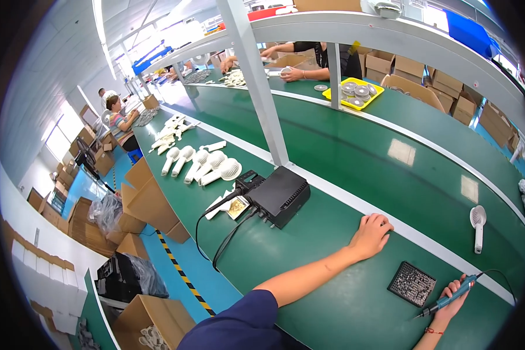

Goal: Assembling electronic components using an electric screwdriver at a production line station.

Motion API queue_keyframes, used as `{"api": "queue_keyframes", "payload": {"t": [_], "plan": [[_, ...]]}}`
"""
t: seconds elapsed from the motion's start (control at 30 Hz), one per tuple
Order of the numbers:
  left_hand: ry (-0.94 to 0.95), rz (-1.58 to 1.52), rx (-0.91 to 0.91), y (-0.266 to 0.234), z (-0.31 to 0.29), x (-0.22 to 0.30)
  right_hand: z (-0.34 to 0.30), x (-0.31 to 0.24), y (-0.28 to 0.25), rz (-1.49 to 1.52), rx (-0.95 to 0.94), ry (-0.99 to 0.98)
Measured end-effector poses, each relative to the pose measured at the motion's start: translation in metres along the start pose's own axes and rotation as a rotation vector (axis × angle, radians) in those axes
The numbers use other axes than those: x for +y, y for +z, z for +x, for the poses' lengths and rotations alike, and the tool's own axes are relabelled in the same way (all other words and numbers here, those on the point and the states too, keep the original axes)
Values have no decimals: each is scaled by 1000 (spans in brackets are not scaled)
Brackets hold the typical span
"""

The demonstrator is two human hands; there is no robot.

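My left hand [371, 236] rests at the pale rail along the far side of my bench, fingers spread a little and draped over it, nothing visible in them. In my right hand [452, 298] is a teal electric screwdriver [456, 295], its thin tip pointing down and left toward the green bench top. Just left of that hand sits a black tray [412, 283] filled with small metal screws. A white handheld fan [478, 228] lies by itself on the green belt beyond the rail, at the right.
A black power box [281, 196] with cables [230, 239] and a soldering iron stand left of my arm. Several white fan bodies [199, 165] lie farther along the bench. A grey post [255, 81] rises from the rail. Co-workers sit beyond; cardboard boxes [149, 201] line the floor at left.
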State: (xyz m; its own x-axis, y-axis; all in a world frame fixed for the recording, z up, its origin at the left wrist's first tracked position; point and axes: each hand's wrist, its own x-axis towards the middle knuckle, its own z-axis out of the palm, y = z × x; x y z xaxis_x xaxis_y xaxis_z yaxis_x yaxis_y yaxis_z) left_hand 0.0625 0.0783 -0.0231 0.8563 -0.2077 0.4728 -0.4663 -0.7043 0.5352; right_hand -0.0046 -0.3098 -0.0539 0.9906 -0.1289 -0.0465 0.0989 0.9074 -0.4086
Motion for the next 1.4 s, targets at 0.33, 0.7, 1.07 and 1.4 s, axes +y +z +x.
{"api": "queue_keyframes", "payload": {"t": [0.33, 0.7, 1.07, 1.4], "plan": [[18, -19, 24, 1, -1, -1, 0, 0, -5, -15, -35, 1], [-11, -16, 12, 2, 0, -3, 8, -7, -21, -38, -91, 19], [-7, 5, 60, 9, -6, -3, -3, -6, 14, -135, 27, -12], [-24, 172, 53, 13, -6, -2, -1, 1, 19, -601, 110, -269]]}}
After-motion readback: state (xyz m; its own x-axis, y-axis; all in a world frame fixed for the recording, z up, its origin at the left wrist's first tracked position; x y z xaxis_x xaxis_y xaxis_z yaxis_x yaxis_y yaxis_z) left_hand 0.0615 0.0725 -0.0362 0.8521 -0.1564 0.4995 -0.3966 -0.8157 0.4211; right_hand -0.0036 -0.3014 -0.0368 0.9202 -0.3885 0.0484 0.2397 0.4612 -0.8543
